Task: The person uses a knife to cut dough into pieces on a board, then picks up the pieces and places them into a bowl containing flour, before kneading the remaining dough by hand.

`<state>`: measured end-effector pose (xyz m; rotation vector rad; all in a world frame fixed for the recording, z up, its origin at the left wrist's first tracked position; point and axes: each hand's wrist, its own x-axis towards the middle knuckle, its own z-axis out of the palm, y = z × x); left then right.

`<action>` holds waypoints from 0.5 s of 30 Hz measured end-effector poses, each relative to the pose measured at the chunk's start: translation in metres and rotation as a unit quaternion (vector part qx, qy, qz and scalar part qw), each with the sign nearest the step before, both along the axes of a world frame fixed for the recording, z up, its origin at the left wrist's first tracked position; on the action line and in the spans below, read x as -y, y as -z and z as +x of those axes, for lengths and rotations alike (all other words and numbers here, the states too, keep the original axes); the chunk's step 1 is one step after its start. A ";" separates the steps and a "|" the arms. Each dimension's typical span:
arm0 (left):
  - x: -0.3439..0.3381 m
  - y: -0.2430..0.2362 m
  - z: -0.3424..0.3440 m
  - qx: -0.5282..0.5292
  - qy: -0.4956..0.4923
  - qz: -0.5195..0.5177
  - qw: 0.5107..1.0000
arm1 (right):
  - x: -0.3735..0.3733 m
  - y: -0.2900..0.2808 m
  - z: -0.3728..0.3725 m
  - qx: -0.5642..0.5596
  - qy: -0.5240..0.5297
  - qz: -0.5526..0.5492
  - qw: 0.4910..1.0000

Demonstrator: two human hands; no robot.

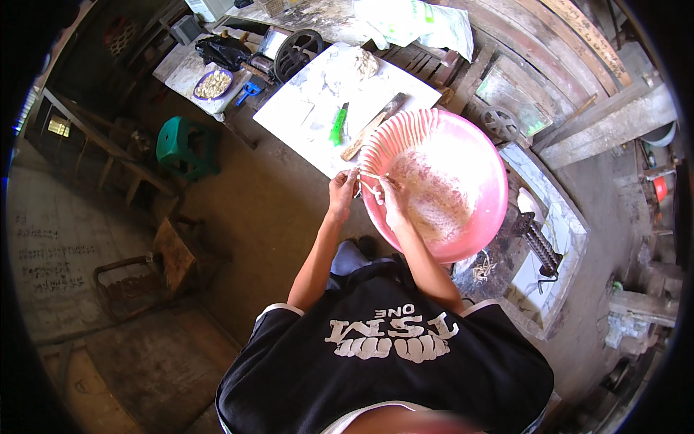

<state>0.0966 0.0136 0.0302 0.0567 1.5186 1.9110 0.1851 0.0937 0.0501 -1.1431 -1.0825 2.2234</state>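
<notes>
Your left hand (343, 194) and right hand (392, 199) were up at the near left rim of a wide, round, pink plastic basin (489, 155), a slim, cream-coloured, ropy strand (371, 175) stretched between them. The fingers of both hands were nearly closed, drawn together on the strand; the fingertips were small and glare-washed, so a thumb-and-finger pinch was only the likeliest reading. A close row of pale, ropy strips (394, 132) lined the basin's left and far inner wall, and whitish powder (437, 199) coated its floor.

Beyond your hands, a bright green-handled cutter (337, 130) lay on the white rectangular tabletop (293, 134), back from its near edge. A long, flat, brown wooden stick (374, 127) lay toward the tabletop's right side, just beside the basin's rim. An off-white, lumpy mass (365, 65) sat close to the tabletop's far edge.
</notes>
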 end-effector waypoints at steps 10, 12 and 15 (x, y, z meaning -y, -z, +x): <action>-0.001 -0.005 0.002 0.023 -0.023 -0.010 0.999 | -0.005 -0.002 0.000 0.058 -0.021 0.009 0.998; -0.002 -0.003 0.001 0.027 -0.030 0.000 0.999 | -0.008 0.001 0.000 0.077 -0.038 -0.002 0.996; -0.003 -0.001 0.000 0.021 -0.025 -0.003 0.999 | -0.011 0.008 0.003 0.057 -0.086 0.031 0.994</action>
